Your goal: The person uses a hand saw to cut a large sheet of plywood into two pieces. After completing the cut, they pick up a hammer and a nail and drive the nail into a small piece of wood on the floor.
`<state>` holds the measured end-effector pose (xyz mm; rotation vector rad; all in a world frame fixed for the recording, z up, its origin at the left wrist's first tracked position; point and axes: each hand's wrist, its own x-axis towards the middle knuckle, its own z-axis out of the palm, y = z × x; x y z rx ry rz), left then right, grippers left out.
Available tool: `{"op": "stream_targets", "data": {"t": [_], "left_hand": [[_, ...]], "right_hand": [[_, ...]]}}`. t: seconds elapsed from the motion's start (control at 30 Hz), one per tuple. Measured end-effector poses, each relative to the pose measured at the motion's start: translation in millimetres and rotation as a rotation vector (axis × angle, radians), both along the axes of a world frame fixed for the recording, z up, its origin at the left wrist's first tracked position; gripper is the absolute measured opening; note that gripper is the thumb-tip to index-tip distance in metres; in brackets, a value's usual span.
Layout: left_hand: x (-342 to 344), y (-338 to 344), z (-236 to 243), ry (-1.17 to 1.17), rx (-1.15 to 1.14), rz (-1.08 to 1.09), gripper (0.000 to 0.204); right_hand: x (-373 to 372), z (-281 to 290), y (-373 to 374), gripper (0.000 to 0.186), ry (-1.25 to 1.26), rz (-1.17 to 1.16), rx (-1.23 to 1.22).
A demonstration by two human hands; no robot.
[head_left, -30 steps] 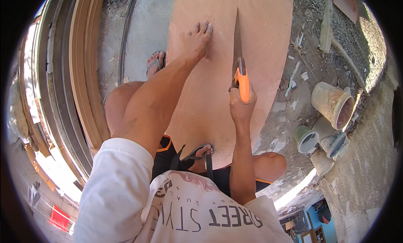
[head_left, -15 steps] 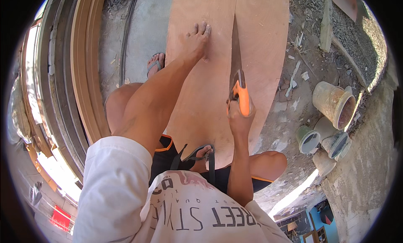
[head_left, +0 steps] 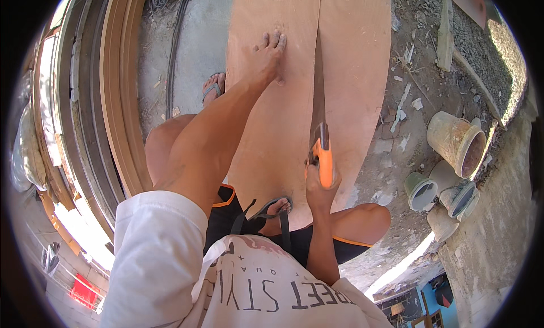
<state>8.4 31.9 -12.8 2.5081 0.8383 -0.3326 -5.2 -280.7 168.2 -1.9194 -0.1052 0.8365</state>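
Note:
A long reddish-brown plywood sheet (head_left: 272, 118) stretches away in front of me, with a straight cut line running from its far edge toward the middle. My right hand (head_left: 322, 183) is wrapped round the orange and black handle of a handsaw (head_left: 319, 95). The dark blade points away from me and lies in the cut. To the left of the cut, my left hand (head_left: 270, 58) presses flat on the sheet, fingers spread. One of my sandalled feet (head_left: 277, 208) rests on the sheet's near end; the other foot (head_left: 213, 89) stands by its left edge.
Long wooden boards (head_left: 122, 90) lie stacked along the left. A black cable (head_left: 173, 56) runs over the concrete floor. Several dirty buckets (head_left: 453, 141) lie and stand on the rubble ground at the right. Gravel (head_left: 493, 61) and a wood strip (head_left: 445, 30) are at the far right.
My right hand has drawn the saw back toward me, so less of the blade reaches along the cut. My left hand stays pressed on the sheet.

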Motion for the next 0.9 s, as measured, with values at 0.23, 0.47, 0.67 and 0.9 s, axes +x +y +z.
{"op": "stream_targets", "data": {"t": [0.23,0.47,0.67,0.9], "left_hand": [[8,-6,13,0.055,0.028,-0.003,0.148],[-12,-4,1,0.037,-0.012,0.005,0.148],[3,-16,8,0.039,0.011,0.001,0.15],[-2,-12,12,0.085,0.036,0.016,0.123]], "right_hand": [[23,-12,2,0.026,0.028,-0.001,0.037],[-25,4,-29,0.023,-0.025,-0.015,0.016],[-12,-6,-29,0.027,0.081,-0.101,-0.005],[30,-38,36,0.015,0.003,-0.051,0.041]]}}
